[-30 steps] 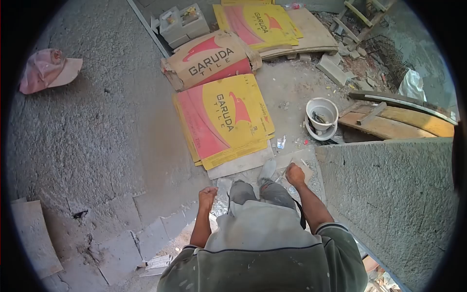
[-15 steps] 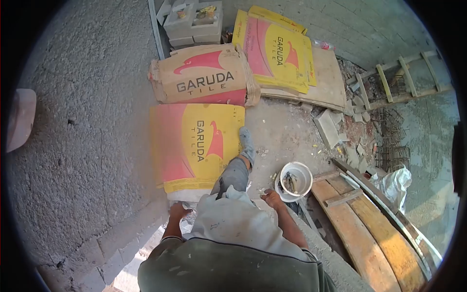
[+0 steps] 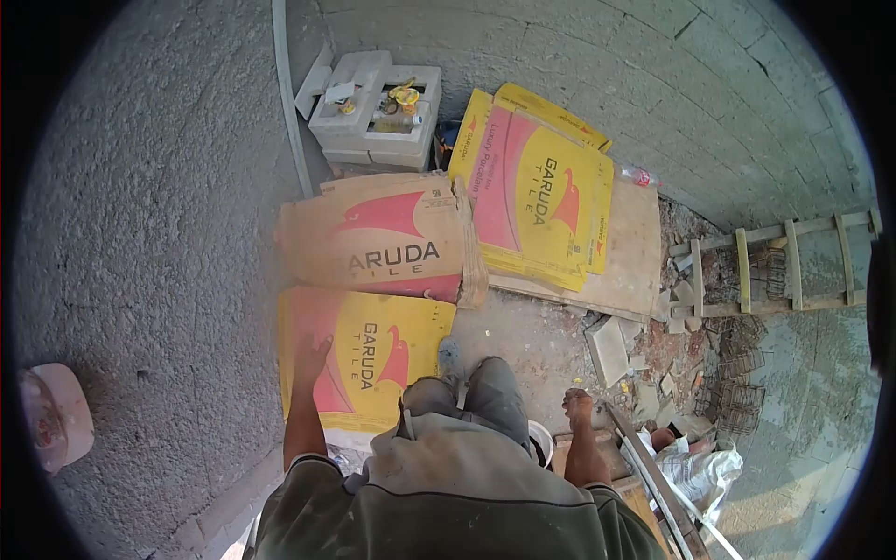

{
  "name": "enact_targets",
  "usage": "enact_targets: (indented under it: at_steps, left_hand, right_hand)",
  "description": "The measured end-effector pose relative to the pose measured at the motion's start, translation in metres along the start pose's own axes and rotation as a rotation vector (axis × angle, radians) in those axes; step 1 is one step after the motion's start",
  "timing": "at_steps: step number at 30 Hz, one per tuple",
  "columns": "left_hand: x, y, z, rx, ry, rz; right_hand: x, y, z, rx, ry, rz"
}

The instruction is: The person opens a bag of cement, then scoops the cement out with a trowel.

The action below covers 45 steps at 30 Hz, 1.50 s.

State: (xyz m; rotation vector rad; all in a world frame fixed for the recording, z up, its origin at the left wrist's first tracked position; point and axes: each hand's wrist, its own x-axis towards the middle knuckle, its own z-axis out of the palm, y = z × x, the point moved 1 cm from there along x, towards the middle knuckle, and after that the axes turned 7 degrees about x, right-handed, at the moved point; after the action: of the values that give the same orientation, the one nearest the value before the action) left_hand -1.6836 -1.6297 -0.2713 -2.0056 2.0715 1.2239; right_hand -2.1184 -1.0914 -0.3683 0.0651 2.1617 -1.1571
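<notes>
My left hand (image 3: 311,357) rests on the pink part of a yellow and pink "GARUDA TILE" cardboard sheet (image 3: 420,322), with its thumb apart from the fingers. Over the floor on the right, beyond the wooden boards, is my right hand (image 3: 579,407). Its fingers are curled in, and anything inside them is too small to make out. Behind the sheet lies a brown "GARUDA" carton (image 3: 383,229). The white bucket (image 3: 539,442) shows only in part beside my right leg.
More yellow cardboard (image 3: 537,196) lies at the back, near white blocks (image 3: 359,135) bearing a cup and bottle. A wooden ladder (image 3: 744,271), broken tiles (image 3: 609,353), wire cages (image 3: 733,387) and a white sack (image 3: 700,476) are on the right. A rough wall (image 3: 168,243) rises at left.
My left hand has moved forward onto the yellow sheet. My right hand has moved forward and right, past the bucket. Both knees now show, and the view has tilted up.
</notes>
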Motion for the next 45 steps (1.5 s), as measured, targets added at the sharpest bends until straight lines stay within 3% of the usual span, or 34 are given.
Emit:
enact_targets:
  at_steps: [2,4,7,8,9,10,12,13,14,15,17,18,19,22,23,25,28,29,31,32,33,34,35,36,37,39,40,43,45]
  left_hand:
    - [0.001,0.031,-0.010,-0.067,0.015,0.003]
    - [-0.010,0.058,-0.006,-0.208,-0.014,-0.005]
    - [-0.055,0.047,0.033,-0.409,-0.066,-0.135]
    - [-0.079,0.043,0.045,-0.315,-0.064,-0.212]
    - [-0.099,-0.015,0.085,-0.343,-0.048,-0.237]
    - [-0.136,0.024,0.078,-0.184,-0.047,-0.406]
    - [-0.213,-0.082,0.149,0.098,-0.194,-0.473]
    - [-0.253,-0.065,0.163,-0.132,-0.207,-0.905]
    - [-0.277,-0.035,0.163,-0.019,-0.439,-1.049]
    - [-0.312,-0.025,0.181,-0.012,-0.494,-1.037]
    - [-0.369,-0.003,0.216,-0.053,-0.489,-0.983]
    - [-0.385,0.014,0.231,-0.082,-0.493,-1.011]
    - [-0.397,0.031,0.241,-0.109,-0.499,-1.060]
    - [-0.421,0.074,0.265,-0.178,-0.506,-1.188]
    - [-0.427,0.085,0.272,-0.196,-0.506,-1.218]
    - [-0.432,0.105,0.282,-0.225,-0.498,-1.262]
    - [-0.434,0.124,0.295,-0.255,-0.483,-1.273]
    - [-0.432,0.127,0.297,-0.260,-0.474,-1.266]
    - [-0.426,0.129,0.303,-0.265,-0.459,-1.235]
    - [-0.420,0.125,0.305,-0.252,-0.442,-1.170]
    - [-0.410,0.118,0.307,-0.215,-0.403,-1.041]
    - [-0.396,0.102,0.306,-0.126,-0.321,-0.827]
    - [-0.384,0.076,0.310,0.069,-0.170,-0.432]
    - [-0.332,0.084,0.298,0.031,0.000,-0.533]
    - [-0.225,0.154,0.246,-0.086,0.045,-0.866]
    - [-0.141,0.155,0.230,-0.039,0.333,-0.454]
    - [-0.048,0.210,0.181,0.043,0.502,-0.122]
    - [0.039,0.247,0.157,-0.157,0.561,0.260]
    - [0.084,0.253,0.158,-0.224,0.439,0.280]
  right_hand:
    - [0.042,-0.040,0.022,0.136,-0.105,0.091]
    - [0.088,-0.062,0.053,-0.453,-0.160,-0.061]
    - [0.115,-0.165,0.114,-0.575,-0.201,-0.189]
    - [0.133,-0.189,0.138,-0.559,-0.268,-0.122]
    - [0.154,-0.202,0.164,-0.551,-0.318,-0.145]
    - [0.182,-0.213,0.192,-0.540,-0.364,-0.172]
    - [0.246,-0.224,0.255,-0.592,-0.515,-0.272]
    - [0.262,-0.253,0.287,-0.715,-0.540,-0.245]
    - [0.278,-0.278,0.317,-0.739,-0.550,-0.290]
    - [0.303,-0.292,0.350,-0.865,-0.539,-0.449]
    - [0.341,-0.329,0.407,-0.790,-0.568,-0.530]
    - [0.349,-0.348,0.432,-0.847,-0.451,-0.677]
    - [0.374,-0.357,0.457,-0.839,-0.475,-0.747]
    - [0.400,-0.395,0.507,-1.094,-0.407,-0.727]
    - [0.404,-0.403,0.515,-1.096,-0.433,-0.716]
    - [0.410,-0.409,0.524,-1.114,-0.491,-0.488]
    - [0.422,-0.400,0.520,-1.083,-0.566,-0.484]
    - [0.417,-0.401,0.517,-1.084,-0.570,-0.493]
    - [0.398,-0.401,0.495,-0.852,-0.794,-0.445]
    - [0.385,-0.395,0.480,-0.813,-0.809,-0.554]
    - [0.362,-0.396,0.464,-0.775,-0.822,-0.663]
    - [0.341,-0.402,0.444,-0.824,-0.856,-0.640]
    - [0.309,-0.411,0.425,-0.872,-0.891,-0.614]
    - [0.279,-0.402,0.406,-0.835,-0.739,-0.950]
    - [0.256,-0.396,0.388,-0.776,-0.817,-0.985]
    - [0.198,-0.388,0.357,-0.688,-0.891,-0.985]
    - [0.168,-0.363,0.341,-0.661,-0.936,-1.000]
    - [0.118,-0.304,0.321,-0.664,-1.030,-0.915]
    - [0.109,-0.275,0.324,-0.695,-0.984,-0.980]
